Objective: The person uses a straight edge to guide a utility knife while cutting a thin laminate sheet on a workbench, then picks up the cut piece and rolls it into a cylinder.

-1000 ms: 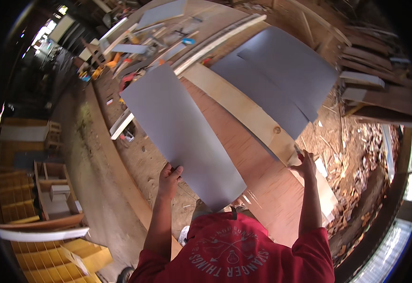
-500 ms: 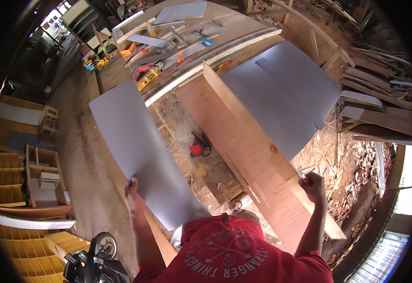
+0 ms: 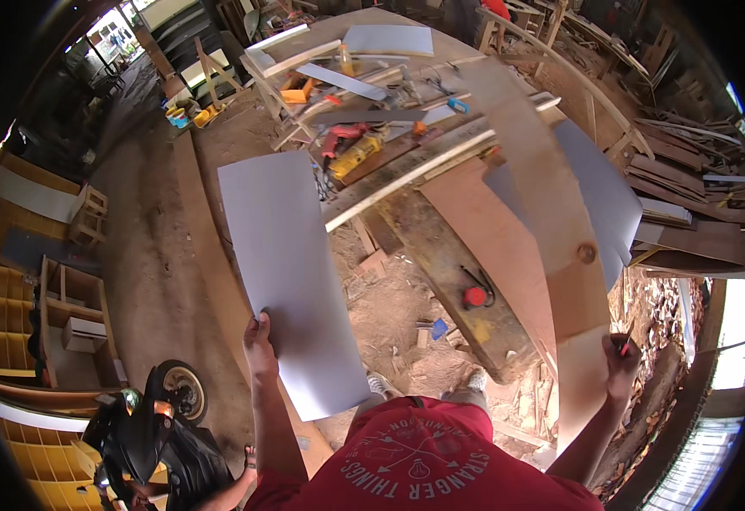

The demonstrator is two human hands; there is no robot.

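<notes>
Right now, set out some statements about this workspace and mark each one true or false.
1. The left hand grips a grey panel. True.
2. The right hand is at the knotted board's left edge. False: the right hand is at the knotted board's right edge.
3. A black motorcycle stands to the person's left. True.
4. The red round object lies on the grey panel. False: the red round object lies on a worn plank.
5. A yellow power tool lies beside a red tool. True.

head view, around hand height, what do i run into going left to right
Open wooden cabinet, black motorcycle, left hand, grey panel, small blue object, red round object, wooden board, right hand.
</notes>
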